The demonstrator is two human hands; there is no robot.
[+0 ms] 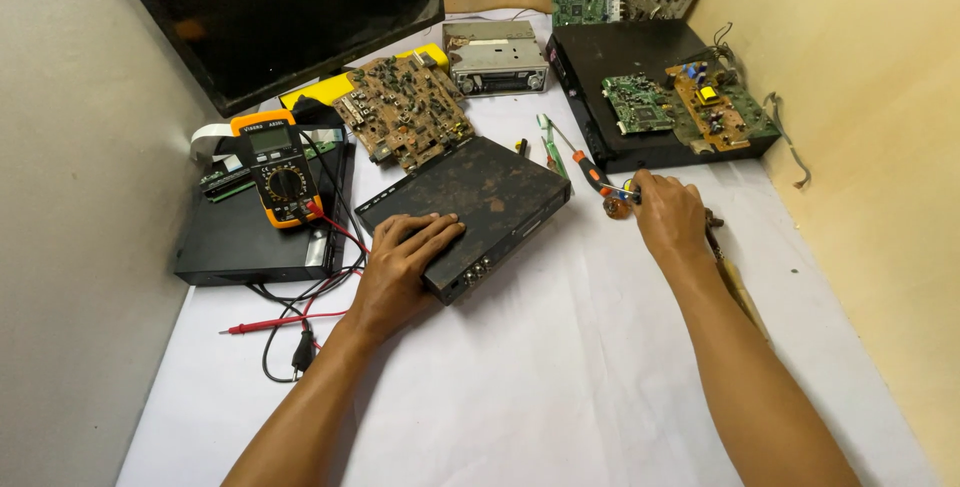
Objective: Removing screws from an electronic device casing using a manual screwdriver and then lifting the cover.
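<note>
Left hand (400, 269) lying flat, fingers spread, pinning rusty black box (470, 209) at table centre. Right hand (668, 215) closing on screwdriver (592, 175) just beside box. Step: picking up tool. Next, likely: tip needing careful seating on screw.

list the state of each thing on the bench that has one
rusty box: closed, lid on, left hand flat on it
right hand: closed on a screwdriver
multimeter: leads plugged in
red probe: lying loose
black unit: closed, bare boards on top
screen: dark
</note>
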